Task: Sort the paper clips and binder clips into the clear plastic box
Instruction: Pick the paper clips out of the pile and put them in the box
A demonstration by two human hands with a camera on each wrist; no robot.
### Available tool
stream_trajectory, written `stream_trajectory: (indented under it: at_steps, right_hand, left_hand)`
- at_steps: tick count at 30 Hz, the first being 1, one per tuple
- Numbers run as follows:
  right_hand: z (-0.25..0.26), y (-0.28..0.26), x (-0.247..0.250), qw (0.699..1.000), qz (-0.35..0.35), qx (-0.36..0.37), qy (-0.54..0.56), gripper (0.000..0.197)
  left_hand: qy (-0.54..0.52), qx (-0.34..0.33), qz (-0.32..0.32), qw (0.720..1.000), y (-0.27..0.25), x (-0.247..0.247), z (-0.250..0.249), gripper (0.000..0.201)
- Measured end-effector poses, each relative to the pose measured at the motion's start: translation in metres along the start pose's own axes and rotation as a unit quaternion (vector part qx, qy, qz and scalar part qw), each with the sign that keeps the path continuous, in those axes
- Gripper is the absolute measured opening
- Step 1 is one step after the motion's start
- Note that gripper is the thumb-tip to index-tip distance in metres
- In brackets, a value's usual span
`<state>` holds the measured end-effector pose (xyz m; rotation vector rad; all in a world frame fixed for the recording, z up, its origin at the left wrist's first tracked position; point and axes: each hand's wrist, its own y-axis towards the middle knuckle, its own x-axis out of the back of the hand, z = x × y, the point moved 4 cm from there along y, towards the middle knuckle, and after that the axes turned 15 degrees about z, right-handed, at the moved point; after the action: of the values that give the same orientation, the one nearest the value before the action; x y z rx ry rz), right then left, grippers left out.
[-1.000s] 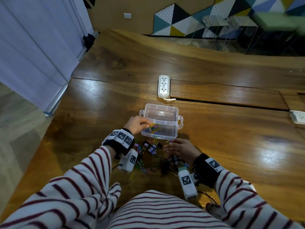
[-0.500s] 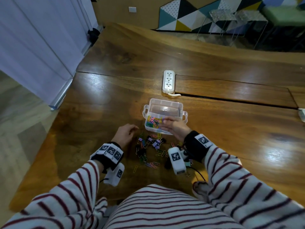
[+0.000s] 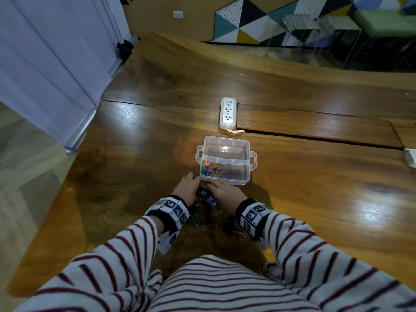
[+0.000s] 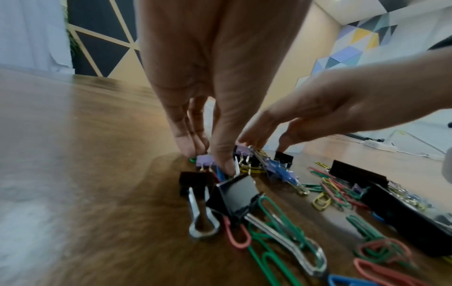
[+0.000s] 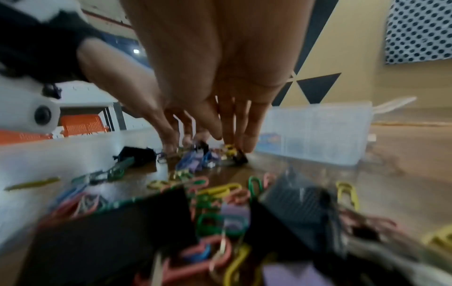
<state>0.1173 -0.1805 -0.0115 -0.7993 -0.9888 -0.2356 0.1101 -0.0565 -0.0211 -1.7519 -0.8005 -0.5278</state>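
Observation:
The clear plastic box (image 3: 245,145) stands on the wooden table, with colourful paper clips (image 3: 212,170) in its near-left compartment. Just in front of it lies a loose pile of paper clips and binder clips (image 3: 208,200). Both hands reach down into that pile. My left hand (image 3: 195,185) (image 4: 208,156) sets its straight fingers and thumb either side of a small purple binder clip (image 4: 205,161). My right hand (image 3: 213,188) (image 5: 232,141) touches the clips beside it with straight fingers. A black binder clip (image 4: 234,195) lies nearer the left wrist. The box (image 5: 318,133) is just beyond the right fingers.
A white power strip (image 3: 227,113) lies behind the box beside a long slot in the table. Another white object (image 3: 410,157) sits at the right edge. The table's left edge drops to the floor. More clips lie under both wrists (image 3: 209,227).
The right hand has drawn back from over the box down to the pile. The left hand has moved right onto the pile, close to the right hand.

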Motion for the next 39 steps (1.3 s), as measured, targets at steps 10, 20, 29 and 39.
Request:
stream_trajectory:
  at_steps: [10, 20, 29, 39]
  right_hand:
    - [-0.010, 0.004, -0.006, 0.993, 0.087, -0.039, 0.065, 0.041]
    - [-0.021, -0.012, -0.013, 0.985, 0.086, -0.040, 0.146, 0.028]
    - [-0.034, -0.030, -0.001, 0.940, 0.026, -0.041, 0.337, 0.021]
    - [-0.036, -0.041, -0.008, 0.929, -0.009, -0.066, 0.363, 0.017]
  left_hand:
    - [-0.022, -0.009, 0.044, 0.999, -0.006, -0.005, 0.008, 0.028]
    - [-0.054, -0.039, 0.030, 0.997, -0.019, -0.010, 0.019, 0.014]
    - [-0.234, -0.064, -0.070, 0.968, -0.034, 0.020, 0.026, 0.009]
    - [-0.285, -0.122, -0.081, 0.947, -0.023, 0.038, 0.001, 0.017]
